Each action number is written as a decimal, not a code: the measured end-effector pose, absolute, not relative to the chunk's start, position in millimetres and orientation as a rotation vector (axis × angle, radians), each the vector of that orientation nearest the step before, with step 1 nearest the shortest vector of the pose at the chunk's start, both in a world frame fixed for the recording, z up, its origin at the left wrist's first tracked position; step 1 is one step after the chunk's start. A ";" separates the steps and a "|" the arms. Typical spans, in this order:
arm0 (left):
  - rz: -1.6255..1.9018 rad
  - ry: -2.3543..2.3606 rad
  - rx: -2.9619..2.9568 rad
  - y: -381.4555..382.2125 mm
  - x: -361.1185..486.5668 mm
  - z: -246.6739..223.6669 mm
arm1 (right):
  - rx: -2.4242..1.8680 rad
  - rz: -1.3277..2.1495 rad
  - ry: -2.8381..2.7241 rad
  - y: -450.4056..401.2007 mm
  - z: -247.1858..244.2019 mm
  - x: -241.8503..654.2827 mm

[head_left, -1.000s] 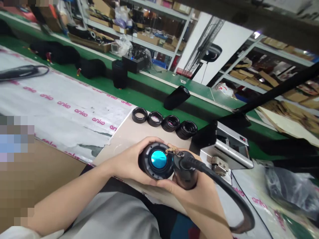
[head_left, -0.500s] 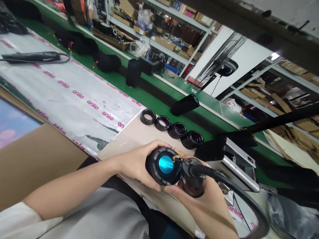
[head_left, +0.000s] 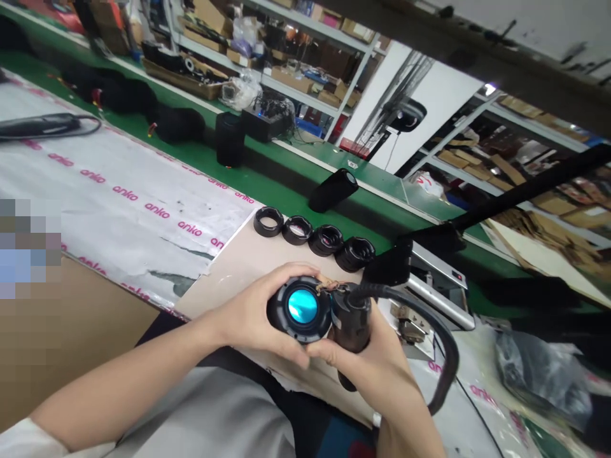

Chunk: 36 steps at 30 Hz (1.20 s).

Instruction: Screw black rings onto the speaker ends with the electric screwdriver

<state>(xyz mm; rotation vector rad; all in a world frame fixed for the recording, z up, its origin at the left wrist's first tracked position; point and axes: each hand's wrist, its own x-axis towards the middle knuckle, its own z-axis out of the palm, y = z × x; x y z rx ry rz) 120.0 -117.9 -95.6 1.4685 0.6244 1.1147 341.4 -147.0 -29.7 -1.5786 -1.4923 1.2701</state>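
My left hand [head_left: 252,312] is wrapped round a black cylindrical speaker [head_left: 302,306], whose round end with a shiny blue disc faces up at me. Beside it, my right hand [head_left: 377,366] grips a dark corded electric screwdriver [head_left: 352,321], roughly upright and close against the speaker's right side. My right thumb reaches to the speaker's lower edge. From the screwdriver's top a thick black cord [head_left: 443,343] loops off to the right. Its lower tip is hidden from me. Just beyond my hands, several black rings [head_left: 296,238] stand in a row on a beige board [head_left: 224,280].
A silver machine [head_left: 443,286] stands to the right, near a clear plastic bag [head_left: 539,369]. Black cylinders [head_left: 334,189] lie or stand along the green bench [head_left: 281,175]. Left, a black tool [head_left: 42,126] with a cord rests on printed white sheeting [head_left: 119,172].
The view has shifted, so the bench things sit further left. The screwdriver now shows more of its length below my right thumb. Both hands keep their hold.
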 end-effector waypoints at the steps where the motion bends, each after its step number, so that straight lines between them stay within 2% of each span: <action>1: 1.129 0.679 1.484 -119.9 121.1 -95.2 | -1.578 1.272 -1.474 -147.1 -28.3 346.5; 4: 1.141 0.798 1.569 -125.2 121.2 -96.0 | -1.417 1.151 -1.247 -149.1 -15.3 371.1; 8: 1.206 0.879 1.707 -126.3 114.3 -98.6 | -0.953 0.649 -0.886 -154.9 8.0 413.2; 12: 1.223 0.955 1.839 -117.9 121.7 -99.9 | -0.694 0.242 -0.820 -152.5 17.5 437.6; 21: 1.073 0.656 1.821 -113.3 214.1 -90.2 | -0.755 0.460 -0.919 -112.7 1.8 435.8; 36: 1.068 0.614 1.792 -110.5 217.7 -87.9 | -0.802 0.653 -0.966 -103.1 -16.5 437.7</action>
